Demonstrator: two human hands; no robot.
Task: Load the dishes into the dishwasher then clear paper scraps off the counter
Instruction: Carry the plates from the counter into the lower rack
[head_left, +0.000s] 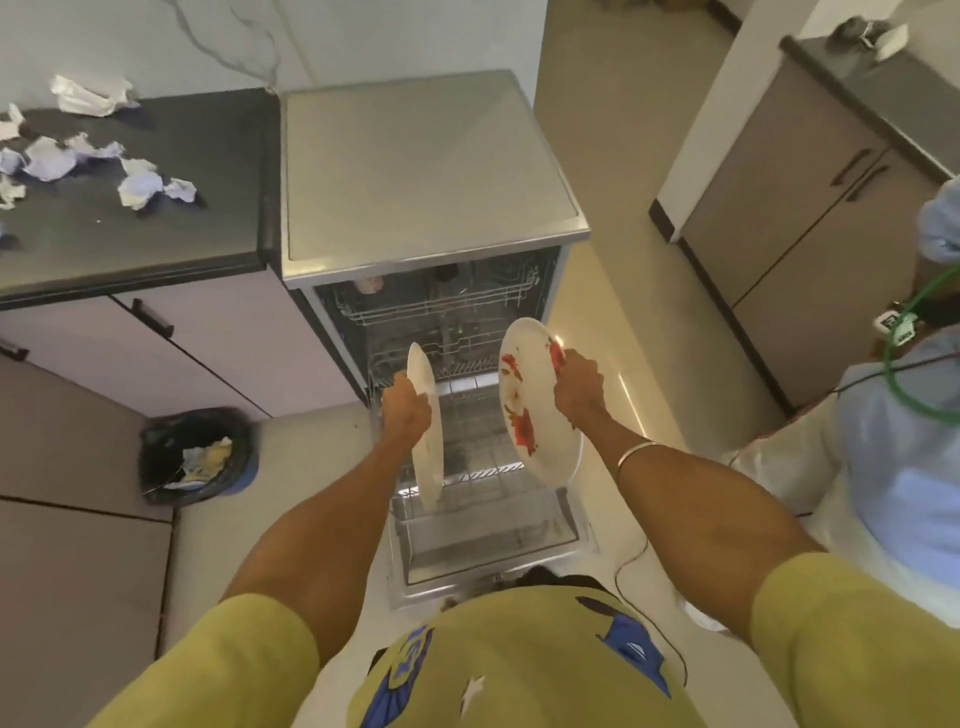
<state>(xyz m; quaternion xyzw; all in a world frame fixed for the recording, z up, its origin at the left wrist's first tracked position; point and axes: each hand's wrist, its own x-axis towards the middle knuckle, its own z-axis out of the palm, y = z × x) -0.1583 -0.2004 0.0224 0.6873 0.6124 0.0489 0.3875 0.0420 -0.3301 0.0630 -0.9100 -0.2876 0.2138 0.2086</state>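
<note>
Gripping a plain plate (427, 441) in the left hand (408, 410) and a flowered plate (537, 400) in the right hand (579, 387), the person holds both over the pulled-out lower rack (483, 475); paper scraps (137, 182) still litter the counter (171, 218) near its left edge.

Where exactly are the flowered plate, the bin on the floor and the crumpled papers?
flowered plate (524, 395), head view: on its white face between the red flowers.
bin (156, 457), head view: on its black liner at the left rim.
crumpled papers (139, 189), head view: on one scrap on the dark counter.
</note>
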